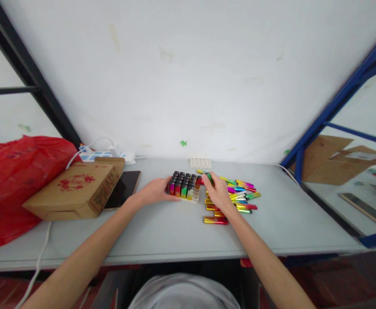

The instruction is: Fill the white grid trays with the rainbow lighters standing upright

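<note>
A white tray (194,199) on the grey table holds several upright, rainbow-coloured lighters (184,185) with black tops. My left hand (157,191) rests against the tray's left side, fingers curled on it. My right hand (216,191) is at the tray's right edge, pinching a green-tipped lighter (209,176). Just right of that hand lies a loose pile of colourful lighters (239,195), flat on the table.
An empty white tray (200,162) sits by the wall. To the left lie a dark phone (125,189), a cardboard box (76,190), a power strip (106,155) and a red plastic bag (10,180). Blue shelving (332,107) with cardboard stands at right.
</note>
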`<act>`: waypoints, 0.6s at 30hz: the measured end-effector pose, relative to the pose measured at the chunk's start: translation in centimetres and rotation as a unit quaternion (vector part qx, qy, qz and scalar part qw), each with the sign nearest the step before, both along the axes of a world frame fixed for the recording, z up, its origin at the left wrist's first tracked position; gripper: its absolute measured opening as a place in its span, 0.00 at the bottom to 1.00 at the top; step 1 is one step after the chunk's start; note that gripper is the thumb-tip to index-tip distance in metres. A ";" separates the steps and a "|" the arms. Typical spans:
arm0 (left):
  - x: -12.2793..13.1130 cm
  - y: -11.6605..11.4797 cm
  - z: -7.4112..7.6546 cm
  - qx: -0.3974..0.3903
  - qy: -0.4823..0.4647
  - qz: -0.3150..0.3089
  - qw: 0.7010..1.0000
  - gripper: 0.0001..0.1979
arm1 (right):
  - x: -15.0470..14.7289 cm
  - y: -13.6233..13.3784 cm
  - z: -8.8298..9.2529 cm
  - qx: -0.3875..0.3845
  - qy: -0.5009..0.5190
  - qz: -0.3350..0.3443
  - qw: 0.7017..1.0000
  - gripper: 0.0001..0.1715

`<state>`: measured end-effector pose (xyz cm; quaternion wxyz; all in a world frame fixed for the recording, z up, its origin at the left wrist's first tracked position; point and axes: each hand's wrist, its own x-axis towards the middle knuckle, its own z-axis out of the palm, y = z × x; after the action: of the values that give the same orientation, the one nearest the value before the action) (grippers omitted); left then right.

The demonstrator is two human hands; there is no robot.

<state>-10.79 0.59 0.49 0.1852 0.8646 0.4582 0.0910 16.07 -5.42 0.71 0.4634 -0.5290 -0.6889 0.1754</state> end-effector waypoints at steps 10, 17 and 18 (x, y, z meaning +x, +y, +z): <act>0.0 0.1 -0.3 0.010 0.004 0.004 1.000 0.45 | 1.9 0.4 -0.2 0.056 -0.184 0.053 0.980 0.25; 0.2 -0.2 0.1 -0.002 0.000 0.007 1.000 0.43 | 2.2 1.0 -1.1 0.022 -0.188 0.058 0.980 0.24; 0.2 -0.2 0.2 -0.006 -0.004 0.011 1.000 0.43 | 2.2 1.1 -1.2 0.023 -0.203 0.066 0.977 0.23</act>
<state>-10.61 0.38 0.66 0.1912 0.8580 0.4676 0.0933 18.25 -4.37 -0.46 0.3137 -0.4959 -0.8059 0.0786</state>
